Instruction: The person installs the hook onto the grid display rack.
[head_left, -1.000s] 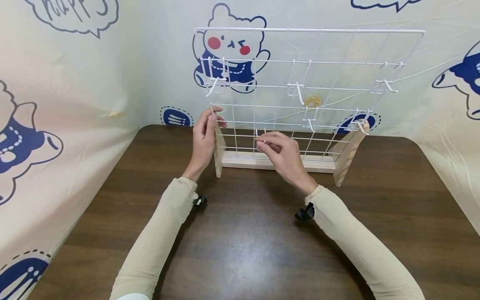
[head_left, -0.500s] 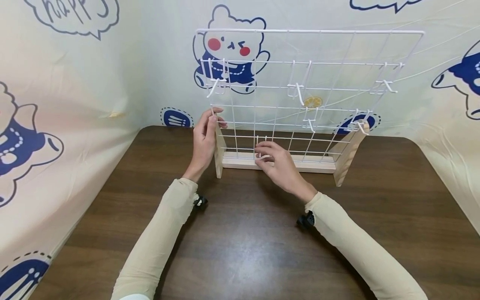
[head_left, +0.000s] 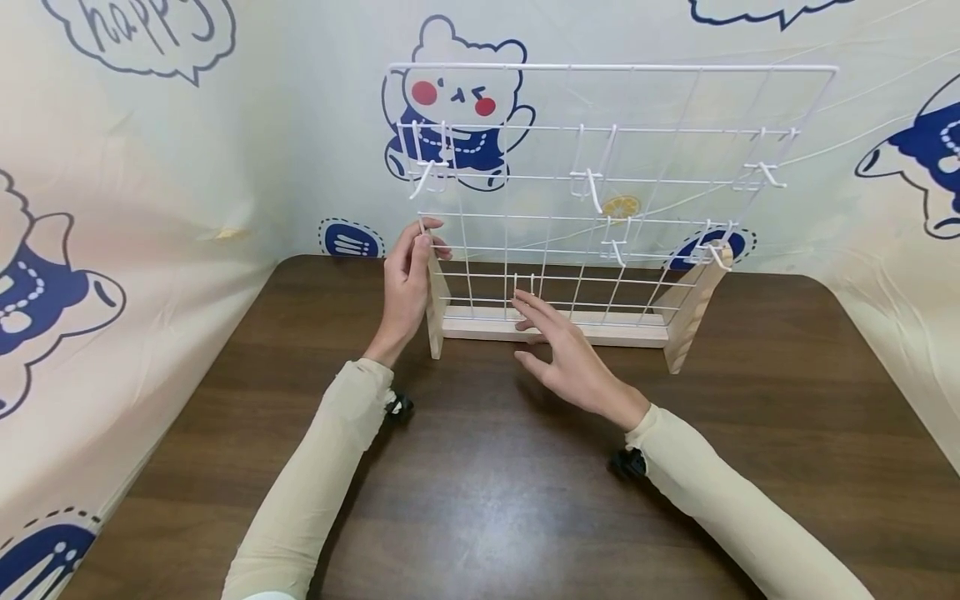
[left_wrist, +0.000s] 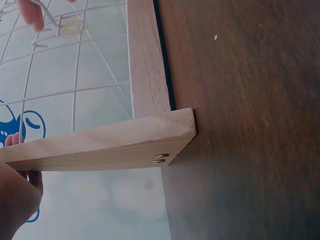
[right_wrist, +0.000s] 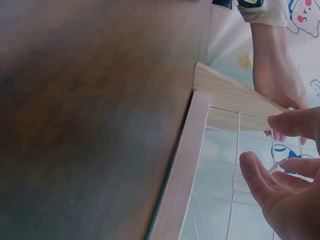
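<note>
A white wire grid rack (head_left: 540, 248) on a wooden stand rises from the table. My left hand (head_left: 407, 279) grips the rack's left side, thumb in front and fingertips behind, at the top of the wooden side panel (head_left: 436, 312). A white wire hook (head_left: 516, 283) hangs from a low bar of the grid, its lower part hidden behind my right hand (head_left: 573, 362). That hand is spread in front of the hook, fingers extended and thumb apart. Its fingertips come close to the hook in the left wrist view (left_wrist: 31, 15); whether they touch it, I cannot tell.
More white hooks hang on the grid: one at upper left (head_left: 426, 171), one at upper middle (head_left: 592, 183), others to the right (head_left: 763, 171). A wooden base bar (head_left: 480, 327) joins the side panels. The brown table (head_left: 480, 483) meets a patterned cloth backdrop (head_left: 300, 125).
My right hand has let go of the white hook, opened its fingers and drawn back, down and to the right. The hook stays on the grid. My left hand keeps its hold.
</note>
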